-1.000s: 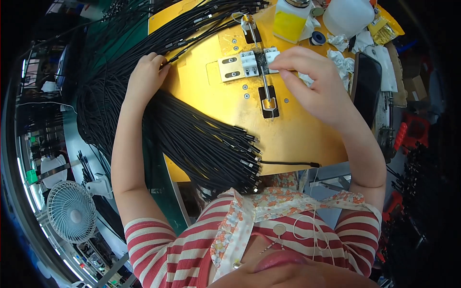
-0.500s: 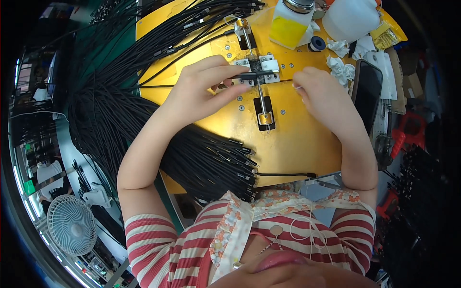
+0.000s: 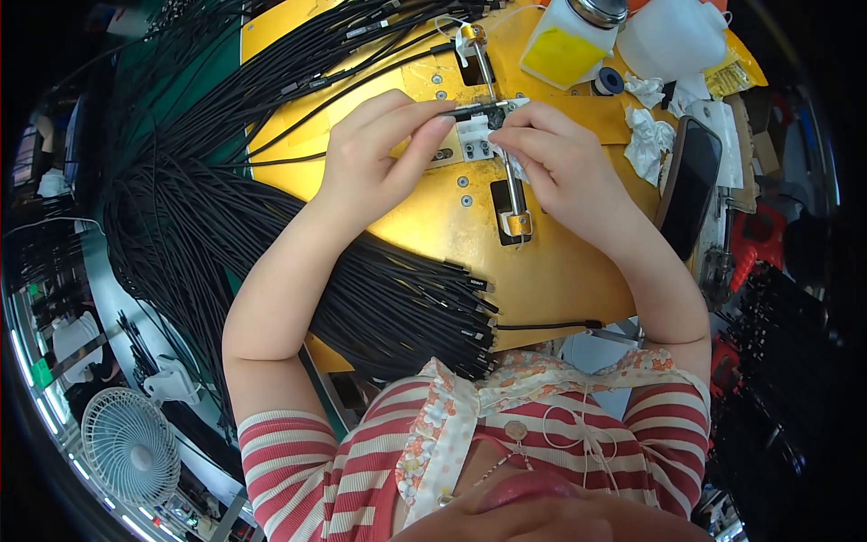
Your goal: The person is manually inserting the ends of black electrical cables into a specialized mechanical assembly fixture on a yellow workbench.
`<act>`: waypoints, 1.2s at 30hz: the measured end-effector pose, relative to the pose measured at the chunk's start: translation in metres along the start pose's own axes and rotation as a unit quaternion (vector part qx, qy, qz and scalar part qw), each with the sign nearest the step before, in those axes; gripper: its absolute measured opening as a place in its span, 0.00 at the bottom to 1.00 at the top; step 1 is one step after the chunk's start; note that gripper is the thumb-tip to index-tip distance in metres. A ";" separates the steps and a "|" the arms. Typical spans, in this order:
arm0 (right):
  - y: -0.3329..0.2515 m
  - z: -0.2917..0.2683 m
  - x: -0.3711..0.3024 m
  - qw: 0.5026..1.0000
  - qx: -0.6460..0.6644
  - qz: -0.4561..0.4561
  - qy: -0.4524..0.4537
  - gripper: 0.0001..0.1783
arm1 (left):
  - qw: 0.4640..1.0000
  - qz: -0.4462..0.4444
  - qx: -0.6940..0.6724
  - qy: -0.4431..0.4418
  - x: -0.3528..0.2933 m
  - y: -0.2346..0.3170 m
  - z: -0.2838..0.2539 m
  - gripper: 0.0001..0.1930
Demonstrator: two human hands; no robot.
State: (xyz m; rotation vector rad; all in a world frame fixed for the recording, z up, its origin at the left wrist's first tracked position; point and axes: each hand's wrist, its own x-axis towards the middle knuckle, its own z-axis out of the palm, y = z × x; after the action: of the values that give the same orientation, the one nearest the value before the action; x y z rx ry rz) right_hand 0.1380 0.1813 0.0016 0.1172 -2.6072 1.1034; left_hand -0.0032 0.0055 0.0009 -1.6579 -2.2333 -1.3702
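My left hand [image 3: 379,154] pinches the metal-tipped end of a black cable [image 3: 474,110] over a small metal fixture [image 3: 474,140] on the yellow work plate [image 3: 560,280]. My right hand [image 3: 551,158] meets it from the right, fingertips on the same cable end and on a bit of white tissue. A slim metal rod [image 3: 506,172] with brass ends runs down the plate under my right hand. A thick bundle of black cables [image 3: 397,307] lies across the plate's near left edge, partly hidden by my left forearm.
More black cables [image 3: 163,199] fan out to the left and top. A yellow-labelled bottle [image 3: 569,41], white containers, crumpled tissues [image 3: 646,149] and a dark phone [image 3: 686,181] stand at the right. A small white fan [image 3: 126,447] sits at lower left.
My left hand came from the cable bundle at the left to the fixture, bringing a cable end. My right hand rose to meet it at the fixture's top.
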 end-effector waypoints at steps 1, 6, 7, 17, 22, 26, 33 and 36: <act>0.000 -0.001 0.001 1.000 -0.003 -0.001 0.019 0.09 | 1.000 -0.005 0.005 0.011 -0.001 -0.001 0.000 0.06; 0.000 -0.014 0.019 0.990 -0.088 -0.042 0.106 0.11 | 0.999 -0.014 0.001 0.029 -0.004 0.001 0.002 0.06; 0.006 -0.011 0.023 0.989 -0.093 -0.040 0.109 0.11 | 1.000 -0.008 0.002 0.024 -0.002 0.001 0.003 0.06; 0.012 -0.041 0.007 0.967 -0.243 -0.063 0.036 0.14 | 0.999 0.010 0.050 -0.016 -0.005 -0.002 0.010 0.08; 0.000 -0.043 -0.003 0.970 -0.234 0.010 0.067 0.12 | 0.995 0.071 0.070 -0.021 -0.003 -0.006 0.015 0.09; -0.004 -0.026 0.000 0.995 0.081 0.054 0.039 0.08 | 0.990 0.111 0.078 -0.048 0.000 -0.003 0.013 0.10; 0.008 -0.018 -0.001 0.988 0.151 -0.012 0.043 0.05 | 0.987 0.145 0.045 -0.045 -0.002 0.004 0.008 0.10; 0.009 -0.016 0.001 0.987 0.133 -0.068 0.051 0.06 | 0.993 0.101 -0.011 -0.056 -0.004 0.006 0.007 0.10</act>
State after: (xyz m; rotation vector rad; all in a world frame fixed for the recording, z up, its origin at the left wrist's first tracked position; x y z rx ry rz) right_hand 0.1397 0.1990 0.0063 0.2857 -2.3130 1.3637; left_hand 0.0059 0.0068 -0.0018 -1.9513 -2.0408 -1.2892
